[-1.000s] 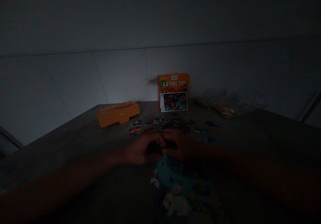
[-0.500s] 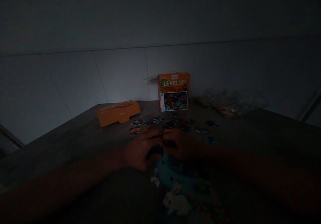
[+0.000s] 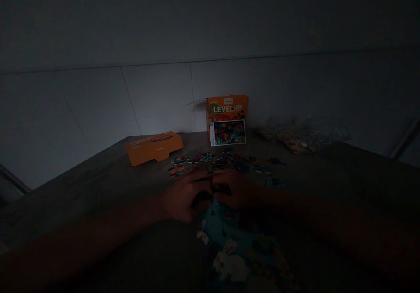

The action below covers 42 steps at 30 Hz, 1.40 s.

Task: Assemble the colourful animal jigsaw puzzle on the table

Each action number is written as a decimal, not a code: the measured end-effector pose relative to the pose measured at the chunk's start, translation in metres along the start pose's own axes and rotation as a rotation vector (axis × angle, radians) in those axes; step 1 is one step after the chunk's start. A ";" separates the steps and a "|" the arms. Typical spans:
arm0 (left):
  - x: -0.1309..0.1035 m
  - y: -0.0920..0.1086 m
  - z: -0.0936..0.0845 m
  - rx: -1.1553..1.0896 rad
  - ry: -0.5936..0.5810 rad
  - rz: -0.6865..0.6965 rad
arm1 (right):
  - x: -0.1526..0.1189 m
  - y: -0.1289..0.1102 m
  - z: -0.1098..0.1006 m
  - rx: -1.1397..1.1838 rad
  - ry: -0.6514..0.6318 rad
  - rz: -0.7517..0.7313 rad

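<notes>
The view is very dark. A joined section of puzzle [image 3: 231, 249], teal with white rabbits, lies at the bottom centre. At its far end my left hand [image 3: 188, 194] and my right hand [image 3: 234, 188] meet, fingers curled and fingertips close together. Whatever the fingers hold is too dark and too hidden to make out. Just beyond the hands lie several loose puzzle pieces [image 3: 236, 162], and one orange and blue piece [image 3: 177, 171] is near my left hand.
An orange box [image 3: 228, 109] stands at the wall with a picture card [image 3: 229, 133] leaning on it. An orange cardboard lid [image 3: 155, 148] lies at the left on the grey table [image 3: 108, 175]. Clear plastic bags [image 3: 302, 137] with pieces are at the back right.
</notes>
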<state>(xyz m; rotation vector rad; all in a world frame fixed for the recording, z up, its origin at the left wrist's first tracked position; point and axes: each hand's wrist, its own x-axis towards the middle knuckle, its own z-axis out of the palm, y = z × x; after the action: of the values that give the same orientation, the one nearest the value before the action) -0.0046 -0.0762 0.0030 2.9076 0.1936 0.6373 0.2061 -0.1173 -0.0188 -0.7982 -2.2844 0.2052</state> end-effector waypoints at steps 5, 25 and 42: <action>0.000 0.000 0.001 0.042 0.025 0.045 | 0.000 0.000 0.000 -0.012 -0.024 0.006; 0.001 -0.003 0.005 -0.005 -0.031 0.026 | -0.003 -0.004 -0.001 0.003 0.019 -0.060; -0.001 -0.007 0.010 -0.072 -0.041 -0.060 | -0.004 0.001 0.001 -0.090 -0.050 -0.009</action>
<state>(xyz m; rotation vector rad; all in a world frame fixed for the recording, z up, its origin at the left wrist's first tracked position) -0.0015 -0.0704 -0.0076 2.8321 0.2464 0.5620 0.2079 -0.1191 -0.0227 -0.8375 -2.3581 0.1205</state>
